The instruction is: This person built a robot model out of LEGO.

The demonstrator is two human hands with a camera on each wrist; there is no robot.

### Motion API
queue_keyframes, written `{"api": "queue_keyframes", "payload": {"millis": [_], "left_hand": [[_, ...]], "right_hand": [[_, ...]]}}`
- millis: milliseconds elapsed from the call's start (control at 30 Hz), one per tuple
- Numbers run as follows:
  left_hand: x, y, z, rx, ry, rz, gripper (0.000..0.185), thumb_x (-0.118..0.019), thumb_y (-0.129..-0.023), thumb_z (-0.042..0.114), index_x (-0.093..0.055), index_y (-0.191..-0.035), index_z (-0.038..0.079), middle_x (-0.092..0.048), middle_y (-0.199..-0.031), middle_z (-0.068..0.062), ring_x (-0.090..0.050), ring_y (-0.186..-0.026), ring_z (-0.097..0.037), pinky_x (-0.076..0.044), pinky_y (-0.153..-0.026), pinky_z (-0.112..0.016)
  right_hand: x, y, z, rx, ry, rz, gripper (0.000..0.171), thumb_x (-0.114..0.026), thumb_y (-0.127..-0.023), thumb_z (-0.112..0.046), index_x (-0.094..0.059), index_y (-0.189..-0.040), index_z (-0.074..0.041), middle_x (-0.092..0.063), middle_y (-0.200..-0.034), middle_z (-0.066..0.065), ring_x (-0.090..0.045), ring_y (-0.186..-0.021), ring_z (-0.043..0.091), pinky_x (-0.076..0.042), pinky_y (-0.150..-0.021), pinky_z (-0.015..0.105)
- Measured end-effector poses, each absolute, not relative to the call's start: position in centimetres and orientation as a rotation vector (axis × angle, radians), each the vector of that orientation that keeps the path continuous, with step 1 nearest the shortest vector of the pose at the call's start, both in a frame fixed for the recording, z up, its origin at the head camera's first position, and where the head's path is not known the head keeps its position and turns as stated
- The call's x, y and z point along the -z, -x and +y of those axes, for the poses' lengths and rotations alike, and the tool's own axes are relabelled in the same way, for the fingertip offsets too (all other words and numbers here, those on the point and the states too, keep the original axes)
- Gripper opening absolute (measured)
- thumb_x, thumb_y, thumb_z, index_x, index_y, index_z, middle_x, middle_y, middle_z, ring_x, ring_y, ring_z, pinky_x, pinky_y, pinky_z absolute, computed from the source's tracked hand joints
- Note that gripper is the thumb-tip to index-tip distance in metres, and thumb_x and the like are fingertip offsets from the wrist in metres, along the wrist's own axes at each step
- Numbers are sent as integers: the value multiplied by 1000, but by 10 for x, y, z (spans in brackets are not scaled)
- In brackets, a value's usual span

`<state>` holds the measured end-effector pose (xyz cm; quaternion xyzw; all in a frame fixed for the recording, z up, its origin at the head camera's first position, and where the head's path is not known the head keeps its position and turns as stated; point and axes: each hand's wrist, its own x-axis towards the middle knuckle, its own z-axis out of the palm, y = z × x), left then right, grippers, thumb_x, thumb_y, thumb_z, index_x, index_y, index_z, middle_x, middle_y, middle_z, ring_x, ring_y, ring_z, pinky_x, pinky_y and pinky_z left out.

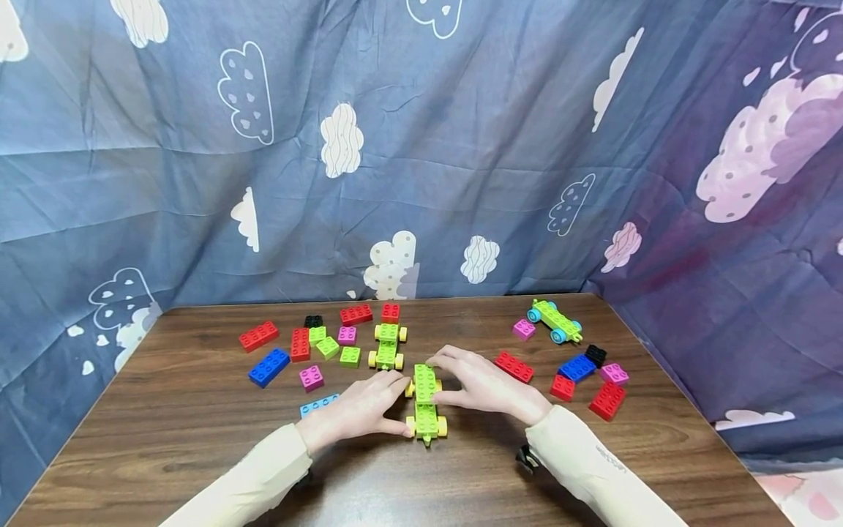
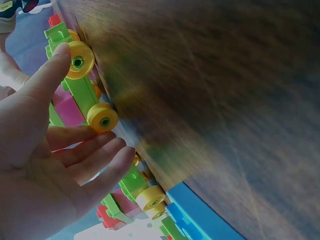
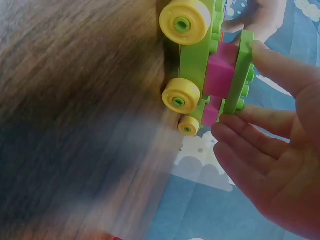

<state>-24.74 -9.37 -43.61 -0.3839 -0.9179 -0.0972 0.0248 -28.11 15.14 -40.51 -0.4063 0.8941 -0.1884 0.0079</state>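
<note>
Between my hands stands a lime-green toy car (image 1: 426,421) with yellow wheels. A pink building block (image 3: 221,70) sits on its base, topped by a green building block (image 1: 424,382) with studs. My left hand (image 1: 358,408) holds the car from the left, thumb on one yellow wheel (image 2: 78,61) and fingertips at the other wheel (image 2: 103,119). From the right, my right hand (image 1: 486,384) grips the green block by its ends between thumb and fingers. Just beyond stands a second yellow-wheeled car (image 1: 388,344), also with a green block on top and a red block (image 1: 391,313) at its far end.
A light blue block (image 1: 319,404) lies beside my left wrist. Several red, green, pink, blue and black blocks are scattered at the left, including a blue block (image 1: 268,367). At the right are a blue-wheeled car (image 1: 555,320) and more blocks, including a red block (image 1: 514,367).
</note>
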Motion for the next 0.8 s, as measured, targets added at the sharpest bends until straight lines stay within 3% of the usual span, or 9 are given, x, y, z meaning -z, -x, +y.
{"api": "queue_keyframes", "payload": {"millis": [500, 800], "left_hand": [[434, 246, -91, 283, 1176, -2863, 79, -72, -85, 53, -54, -136, -4, -58, -134, -16, -58, -122, -27, -56, -95, -41], [433, 246, -92, 263, 1166, -2870, 79, -72, -85, 53, -53, -137, -3, -58, -135, -16, -58, -124, -27, -56, -95, -41]], "right_hand": [[400, 278, 150, 561, 1252, 2774, 49, -73, -89, -38, -61, -124, -6, -62, -119, 9, -63, -107, 23, -54, -95, 38], [394, 280, 158, 508, 1278, 2756, 48, -71, -89, -42, -62, -126, -12, -63, -119, 5, -63, -108, 21, -53, -95, 38]]}}
